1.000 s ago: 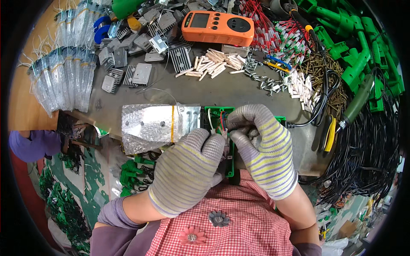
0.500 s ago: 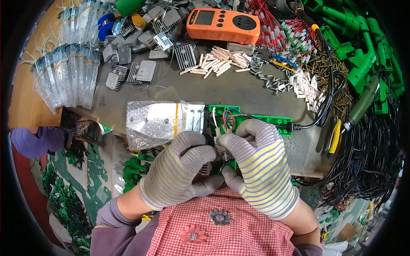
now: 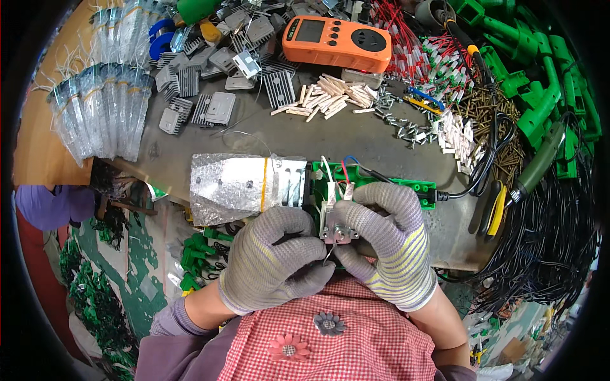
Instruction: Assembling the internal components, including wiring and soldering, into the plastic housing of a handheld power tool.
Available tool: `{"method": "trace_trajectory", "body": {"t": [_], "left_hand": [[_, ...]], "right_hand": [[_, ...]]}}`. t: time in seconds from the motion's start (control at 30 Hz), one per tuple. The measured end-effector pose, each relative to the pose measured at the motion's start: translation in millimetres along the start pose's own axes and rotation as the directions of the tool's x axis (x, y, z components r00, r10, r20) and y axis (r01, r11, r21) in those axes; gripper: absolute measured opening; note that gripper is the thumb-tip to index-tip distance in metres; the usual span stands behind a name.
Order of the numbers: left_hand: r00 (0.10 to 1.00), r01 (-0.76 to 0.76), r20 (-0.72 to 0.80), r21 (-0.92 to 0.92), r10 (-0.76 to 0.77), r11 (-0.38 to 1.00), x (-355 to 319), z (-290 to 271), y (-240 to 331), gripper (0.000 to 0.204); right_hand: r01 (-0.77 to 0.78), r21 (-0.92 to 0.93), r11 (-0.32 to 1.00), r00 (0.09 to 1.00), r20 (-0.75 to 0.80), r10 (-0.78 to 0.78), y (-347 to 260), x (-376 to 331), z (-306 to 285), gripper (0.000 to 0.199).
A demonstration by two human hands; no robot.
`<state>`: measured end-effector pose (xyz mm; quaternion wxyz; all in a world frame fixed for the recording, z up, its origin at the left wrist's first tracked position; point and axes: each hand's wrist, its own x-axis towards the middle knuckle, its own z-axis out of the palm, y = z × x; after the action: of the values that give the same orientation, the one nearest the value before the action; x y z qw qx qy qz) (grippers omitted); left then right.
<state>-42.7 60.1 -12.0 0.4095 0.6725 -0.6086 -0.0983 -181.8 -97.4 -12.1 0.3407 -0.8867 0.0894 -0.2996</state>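
Pinching right fingers (image 3: 357,219): at right edge of silver part (image 3: 339,233)
Left fingers (image 3: 305,249): just left of it; cannot tell whether pinching
Green casing (image 3: 416,187): just beyond

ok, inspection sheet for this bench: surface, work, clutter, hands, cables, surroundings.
Surface: grey worktop, crowded along its far side.
Job's things: green housing, open; small silver metal part; bubble-wrapped plate beside housing.
Clutter: heat sinks, orange meter, silver screws.
Hands: both gloved; right hand touching metal part, left hand close by, grip unclear.
Cables: black cord at housing's right end; black cable bundle, right.
Surroundings: worn floor; purple clothing, left.
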Motion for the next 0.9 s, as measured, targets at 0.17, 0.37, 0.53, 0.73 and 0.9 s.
{"method": "trace_trajectory", "body": {"t": [0.17, 0.37, 0.53, 0.73, 0.9], "left_hand": [[0.997, -0.061, 0.055, 0.013, 0.060, 0.998, 4, -5, -2, 0.029], [0.992, -0.129, 0.020, 0.056, 0.128, 0.990, -2, -4, 0, 0.030], [0.996, -0.058, 0.068, 0.033, 0.056, 0.998, 5, -19, 11, 0.027], [0.983, 0.024, 0.176, 0.154, -0.052, 0.988, 17, -25, 23, 0.025], [0.950, -0.248, 0.261, 0.296, 0.172, 0.922, 24, -35, -2, 0.023]], "right_hand": [[0.101, -0.013, 0.995, 0.995, -0.019, -0.101, 4, 3, 9, 0.046], [0.076, 0.161, 0.984, 0.994, 0.061, -0.087, 11, 0, -3, 0.035], [0.026, 0.213, 0.977, 0.992, 0.112, -0.051, 14, 3, -10, 0.033], [-0.094, 0.271, 0.958, 0.988, 0.142, 0.057, 16, 1, -15, 0.035], [-0.023, 0.211, 0.977, 0.954, 0.298, -0.042, 16, 8, -14, 0.029]]}}
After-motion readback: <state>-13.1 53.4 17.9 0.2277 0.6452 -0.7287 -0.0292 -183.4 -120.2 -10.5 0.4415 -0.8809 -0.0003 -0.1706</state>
